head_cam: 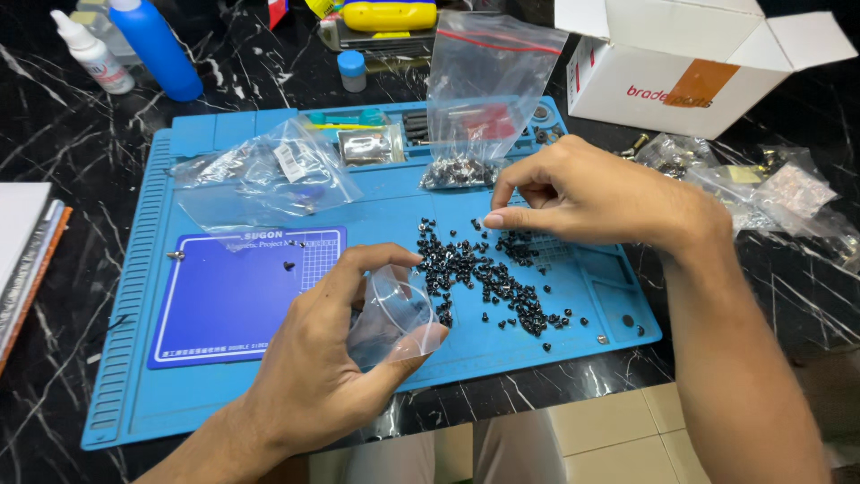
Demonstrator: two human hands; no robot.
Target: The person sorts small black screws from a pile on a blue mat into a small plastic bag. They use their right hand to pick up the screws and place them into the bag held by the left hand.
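Clearly light and crinkly, the small clear bag (394, 318) sits gripped in the left hand (327, 376); the right hand (591, 193) pinches tiny, slippery black screws (488, 273).

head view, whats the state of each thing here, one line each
left hand: holding a small clear bag, mouth held open
small clear bag: open
right hand: fingertips pinched over the screws
black screws: loose, scattered on the mat
blue work mat: flat on the table
cardboard box: flaps open
blue bottle: capped, upright
upright clear bag: standing, screws at its bottom
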